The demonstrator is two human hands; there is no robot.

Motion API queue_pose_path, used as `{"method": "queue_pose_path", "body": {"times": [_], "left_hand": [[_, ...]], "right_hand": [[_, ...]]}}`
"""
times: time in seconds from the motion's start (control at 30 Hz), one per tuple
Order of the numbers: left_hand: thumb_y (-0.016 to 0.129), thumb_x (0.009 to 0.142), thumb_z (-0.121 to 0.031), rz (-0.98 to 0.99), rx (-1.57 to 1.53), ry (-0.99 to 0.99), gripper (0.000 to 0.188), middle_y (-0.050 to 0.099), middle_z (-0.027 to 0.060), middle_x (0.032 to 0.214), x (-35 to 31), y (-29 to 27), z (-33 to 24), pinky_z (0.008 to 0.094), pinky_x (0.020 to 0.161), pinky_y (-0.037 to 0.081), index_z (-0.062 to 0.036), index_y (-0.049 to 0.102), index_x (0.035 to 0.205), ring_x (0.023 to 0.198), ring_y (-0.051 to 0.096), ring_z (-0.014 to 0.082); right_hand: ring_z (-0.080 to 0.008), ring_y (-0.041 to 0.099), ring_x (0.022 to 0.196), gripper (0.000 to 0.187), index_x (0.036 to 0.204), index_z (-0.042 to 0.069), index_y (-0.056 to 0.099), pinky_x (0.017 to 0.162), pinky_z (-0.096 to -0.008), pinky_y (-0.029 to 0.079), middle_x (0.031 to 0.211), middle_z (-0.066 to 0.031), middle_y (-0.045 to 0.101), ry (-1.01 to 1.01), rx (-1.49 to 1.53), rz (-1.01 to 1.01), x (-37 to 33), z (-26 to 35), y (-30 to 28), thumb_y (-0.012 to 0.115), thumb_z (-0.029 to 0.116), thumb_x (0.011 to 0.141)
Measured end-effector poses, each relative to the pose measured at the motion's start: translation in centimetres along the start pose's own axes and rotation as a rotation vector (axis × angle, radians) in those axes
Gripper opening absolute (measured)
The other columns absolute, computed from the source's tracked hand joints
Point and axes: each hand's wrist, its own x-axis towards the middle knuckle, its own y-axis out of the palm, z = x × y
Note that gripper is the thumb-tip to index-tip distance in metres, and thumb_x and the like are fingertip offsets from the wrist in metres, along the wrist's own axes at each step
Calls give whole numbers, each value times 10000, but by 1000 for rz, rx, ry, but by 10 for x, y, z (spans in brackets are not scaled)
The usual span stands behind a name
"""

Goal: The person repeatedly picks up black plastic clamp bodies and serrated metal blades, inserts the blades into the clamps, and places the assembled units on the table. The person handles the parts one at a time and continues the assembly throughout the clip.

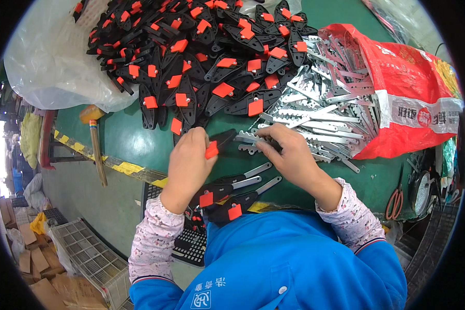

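Between the hands (187, 163) (290, 155), left grips a black part (224, 138); right pinches a metal strip (247, 137).

Left of the left hand (191, 161), a wooden-handled mallet (94, 136) lies across the striped edge of the desk (134, 135). Lower and farther left of that hand are a pale plastic crate (107, 280) and brown cardboard pieces (80, 290); well to the right of the right hand (288, 153) are orange-handled scissors (393, 203).

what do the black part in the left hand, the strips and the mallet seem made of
Black part: probably moulded plastic, dull and evenly dark. Strips: metal, perhaps plated steel, by their bright silvery shine. Mallet: handle likely wood, tan and matte; yellowish head possibly rubber or plastic.
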Motion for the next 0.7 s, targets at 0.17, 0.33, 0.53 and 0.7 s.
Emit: {"method": "queue_pose_path", "body": {"times": [0.17,0.33,0.53,0.7], "left_hand": [[809,726,48,-8,-34,50,387,623,158,950,-14,-17,6,439,755,537,-24,523,975,877,648,397],[867,695,15,-46,-47,198,460,633,189,1091,-18,-24,0,446,786,540,-29,506,976,926,646,393],[895,741,-69,52,-90,227,629,656,209,1209,-23,-30,-8,451,940,543,0,597,1290,1082,656,406],[890,782,-124,69,-105,247,708,663,197,1263,-24,-30,2,457,973,543,-18,584,1411,1116,657,405]], "right_hand": [[-345,698,825,173,1065,63,730,700,-427,556,960,-133,703,-6,-28,36,-2,0,-2,772,159,927],[-323,677,796,161,1018,78,729,667,-436,546,897,-104,655,-132,-45,11,-2,1,5,793,156,892],[-299,652,775,163,978,83,715,650,-421,533,855,-78,607,-306,-171,-63,-2,7,3,804,142,855],[-280,639,796,150,944,83,699,668,-406,525,855,-67,594,-277,-234,-70,-2,10,-4,800,144,851]]}}
